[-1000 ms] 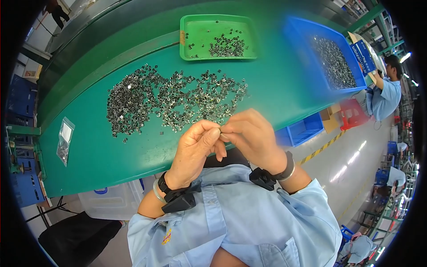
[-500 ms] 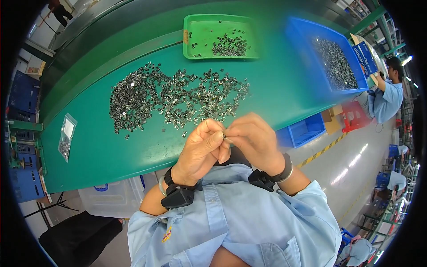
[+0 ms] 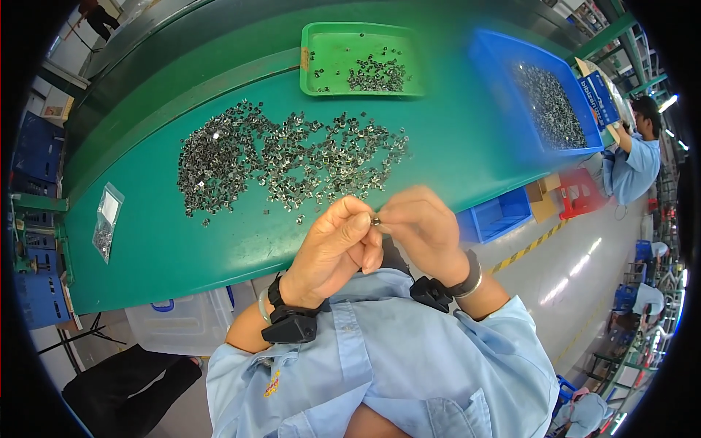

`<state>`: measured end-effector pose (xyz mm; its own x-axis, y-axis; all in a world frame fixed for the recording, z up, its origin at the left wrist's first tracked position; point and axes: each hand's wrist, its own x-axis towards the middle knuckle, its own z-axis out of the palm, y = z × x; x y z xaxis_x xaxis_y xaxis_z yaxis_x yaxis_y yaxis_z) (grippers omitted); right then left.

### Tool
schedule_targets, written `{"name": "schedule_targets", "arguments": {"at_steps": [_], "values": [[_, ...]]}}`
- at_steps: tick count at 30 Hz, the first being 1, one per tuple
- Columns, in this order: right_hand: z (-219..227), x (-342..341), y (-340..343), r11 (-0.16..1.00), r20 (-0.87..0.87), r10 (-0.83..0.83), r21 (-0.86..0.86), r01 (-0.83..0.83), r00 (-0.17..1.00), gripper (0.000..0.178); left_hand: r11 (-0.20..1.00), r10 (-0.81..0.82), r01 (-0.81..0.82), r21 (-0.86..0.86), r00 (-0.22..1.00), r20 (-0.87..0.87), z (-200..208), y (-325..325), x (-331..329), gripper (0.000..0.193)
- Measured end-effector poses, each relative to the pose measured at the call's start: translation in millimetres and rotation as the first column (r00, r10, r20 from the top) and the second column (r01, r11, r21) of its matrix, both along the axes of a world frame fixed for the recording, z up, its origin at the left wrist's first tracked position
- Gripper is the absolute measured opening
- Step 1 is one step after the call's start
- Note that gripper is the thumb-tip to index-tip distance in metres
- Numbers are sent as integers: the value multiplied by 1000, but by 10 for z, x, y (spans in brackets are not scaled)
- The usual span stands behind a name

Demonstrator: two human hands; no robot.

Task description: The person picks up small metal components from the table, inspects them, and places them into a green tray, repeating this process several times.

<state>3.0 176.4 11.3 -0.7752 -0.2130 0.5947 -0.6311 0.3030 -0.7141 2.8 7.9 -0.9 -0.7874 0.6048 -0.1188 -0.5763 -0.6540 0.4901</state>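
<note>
Above my lap, at the near edge of the green table, my left hand [image 3: 336, 244] is closed in a pinch on a small dark metal part [image 3: 375, 220]. The part shows at its thumb and fingertips. My right hand [image 3: 427, 233] meets it from the other side, thumb and fingers drawn together at the part. Motion smears the right fingers, so their exact hold is unclear. Just beyond my hands lies a wide pile of similar small metal parts [image 3: 219, 160], spread across the green tabletop [image 3: 241, 248].
A green tray [image 3: 328, 62] with some parts sits at the far side. At the right stands a blue bin [image 3: 504, 80] full of parts. A clear bag [image 3: 108, 219] lies at the left. Below the table are a blue crate [image 3: 500, 219] and a clear box [image 3: 179, 325]. A co-worker [image 3: 637, 164] is at the right.
The right hand has shifted slightly, and more of the small part shows between the fingertips. The left hand has barely moved.
</note>
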Motion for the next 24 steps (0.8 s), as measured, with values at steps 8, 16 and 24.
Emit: {"name": "schedule_targets", "arguments": {"at_steps": [8, 16, 24], "values": [[5, -1, 13, 998, -29, 49, 41, -48, 998, 17, 995, -52, 52, 89, 999, -2, -76, -16, -6, 13], [-27, -29, 19, 997, 17, 35, 65, -36, 999, 18, 989, -15, -3, -149, 993, -120, -43, -52, -38, 18], [368, -842, 307, 968, 99, -205, 170, 186, 974, 9, 991, 49, -52, -122, 998, -28, -18, -93, -69, 15]]}}
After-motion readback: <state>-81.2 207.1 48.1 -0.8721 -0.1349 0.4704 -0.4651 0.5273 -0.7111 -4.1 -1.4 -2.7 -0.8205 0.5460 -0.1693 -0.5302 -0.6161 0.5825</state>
